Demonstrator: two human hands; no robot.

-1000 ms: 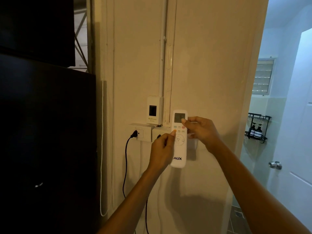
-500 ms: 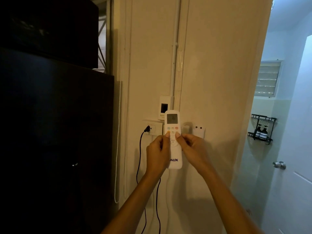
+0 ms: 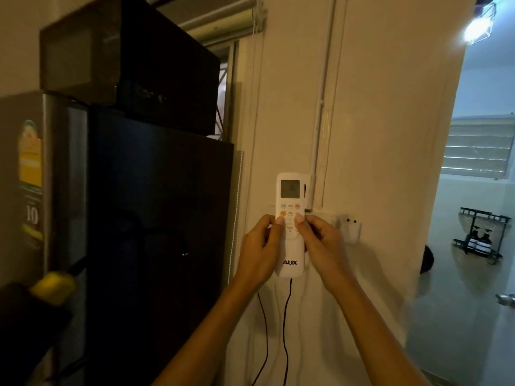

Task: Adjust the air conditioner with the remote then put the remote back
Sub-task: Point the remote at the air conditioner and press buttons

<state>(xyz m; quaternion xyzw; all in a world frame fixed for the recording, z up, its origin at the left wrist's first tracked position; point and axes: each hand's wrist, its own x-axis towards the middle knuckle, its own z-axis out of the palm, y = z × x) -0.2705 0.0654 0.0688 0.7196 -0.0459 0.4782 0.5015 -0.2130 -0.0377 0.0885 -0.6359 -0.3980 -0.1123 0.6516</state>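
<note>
A white AUX remote with a small grey screen and coloured buttons is held upright in front of the cream wall. My left hand grips its left side, the thumb resting on the buttons. My right hand grips its right side, its thumb also on the button pad. A white wall holder with two dark screw holes hangs on the wall just right of my right hand, with nothing in it. The air conditioner itself is out of view.
A dark fridge with a black microwave on top stands at the left. Black cables hang down the wall below the remote. At the right an open doorway shows a bathroom rack and a door knob.
The remote has come out of the wall holder and moved left, away from the wall, into both hands. The view has swung left and up, bringing the fridge and microwave into sight.
</note>
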